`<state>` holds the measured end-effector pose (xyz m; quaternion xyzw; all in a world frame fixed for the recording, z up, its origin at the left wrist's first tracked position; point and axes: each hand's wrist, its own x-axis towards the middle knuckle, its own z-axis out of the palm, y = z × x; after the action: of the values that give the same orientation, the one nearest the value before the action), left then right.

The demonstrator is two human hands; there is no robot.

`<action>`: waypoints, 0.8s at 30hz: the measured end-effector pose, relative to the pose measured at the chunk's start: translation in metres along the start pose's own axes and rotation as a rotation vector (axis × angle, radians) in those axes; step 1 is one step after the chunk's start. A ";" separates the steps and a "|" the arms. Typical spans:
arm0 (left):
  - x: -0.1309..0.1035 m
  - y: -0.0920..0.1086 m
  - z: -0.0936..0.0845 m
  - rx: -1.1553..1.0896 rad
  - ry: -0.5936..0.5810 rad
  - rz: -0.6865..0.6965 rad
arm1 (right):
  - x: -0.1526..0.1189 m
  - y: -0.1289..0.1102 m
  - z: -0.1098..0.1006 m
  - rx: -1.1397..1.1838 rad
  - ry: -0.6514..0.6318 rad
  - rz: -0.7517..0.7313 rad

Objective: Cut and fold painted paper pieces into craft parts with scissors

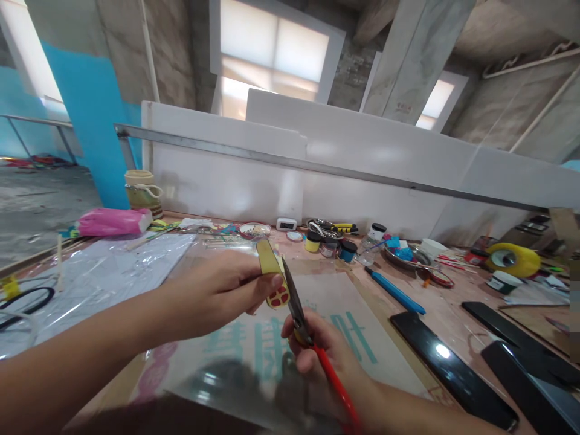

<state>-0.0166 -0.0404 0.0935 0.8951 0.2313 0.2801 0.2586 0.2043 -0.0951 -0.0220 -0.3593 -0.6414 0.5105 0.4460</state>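
My left hand [231,284] pinches a thin yellow strip [270,260] between thumb and fingers. At its lower end the strip has a rounded part with red patches [278,296]. My right hand [324,347] is closed around a pair of scissors with red handles [335,380]. Their dark metal blades [293,299] point up and lie right beside the edge of the yellow piece; whether they touch it I cannot tell. Both hands are above a translucent sheet with green printed characters [267,350] on the table.
At the back stand small paint jars [312,241], a clear bottle [371,244] and a metal bowl [408,257]. To the right are a blue pen-like tool [396,290], black glossy objects [453,368] and a yellow tape roll [514,260]. Plastic-covered paper [118,278] lies left.
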 end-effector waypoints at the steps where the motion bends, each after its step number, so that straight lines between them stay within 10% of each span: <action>1: 0.000 0.001 0.000 -0.002 0.008 0.005 | 0.000 0.000 0.000 0.002 -0.002 0.001; 24: 0.000 -0.002 0.004 0.105 0.155 -0.090 | 0.001 -0.007 0.003 -0.009 0.037 -0.004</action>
<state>-0.0150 -0.0402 0.0892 0.8719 0.3049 0.3239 0.2048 0.2011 -0.0962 -0.0154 -0.3696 -0.6360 0.5000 0.4571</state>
